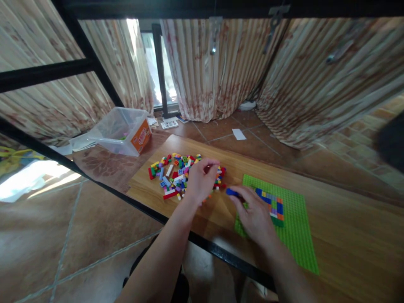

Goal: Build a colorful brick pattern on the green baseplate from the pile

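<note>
Clear plastic bin [121, 146] on the floor, orange label [142, 137] on its end, a few indistinct green and pink pieces [123, 137] within. Left hand [202, 179], curled over loose toy bricks [170, 170] on the wooden tabletop [341, 210], grip indeterminable; right hand [252, 210], pinching a blue toy brick [232, 192] beside the green studded baseplate [296, 235]. Multicoloured brick build [277, 208] on baseplate, partly hidden by the right hand.

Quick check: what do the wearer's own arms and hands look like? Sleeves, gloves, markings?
Left hand and right hand are both bare, no gloves. Left forearm and right forearm show no sleeves in view. No watch, bracelet, cable or marking visible; rings can't be ruled out.
</note>
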Demonstrator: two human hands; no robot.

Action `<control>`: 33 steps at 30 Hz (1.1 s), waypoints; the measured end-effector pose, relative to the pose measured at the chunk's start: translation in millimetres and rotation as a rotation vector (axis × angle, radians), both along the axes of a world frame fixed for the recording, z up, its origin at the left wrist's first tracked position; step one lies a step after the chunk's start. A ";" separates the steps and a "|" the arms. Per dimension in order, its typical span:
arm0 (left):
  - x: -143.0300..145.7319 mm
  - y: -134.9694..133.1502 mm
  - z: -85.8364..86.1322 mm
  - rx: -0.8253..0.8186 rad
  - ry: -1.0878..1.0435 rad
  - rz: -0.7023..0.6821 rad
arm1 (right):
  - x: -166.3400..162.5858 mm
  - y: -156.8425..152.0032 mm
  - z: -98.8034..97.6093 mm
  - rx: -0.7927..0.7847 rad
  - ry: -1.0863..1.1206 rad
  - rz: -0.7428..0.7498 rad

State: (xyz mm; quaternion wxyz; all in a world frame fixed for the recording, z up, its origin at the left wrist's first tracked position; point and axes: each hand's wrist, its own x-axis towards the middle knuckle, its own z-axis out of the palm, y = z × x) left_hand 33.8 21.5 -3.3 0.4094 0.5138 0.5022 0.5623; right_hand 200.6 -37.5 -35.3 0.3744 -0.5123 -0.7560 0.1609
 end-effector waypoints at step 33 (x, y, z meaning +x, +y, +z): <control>75.4 -28.2 -39.2 0.102 0.713 -0.512 | 91.6 19.6 -4.0 -0.193 -0.237 -0.311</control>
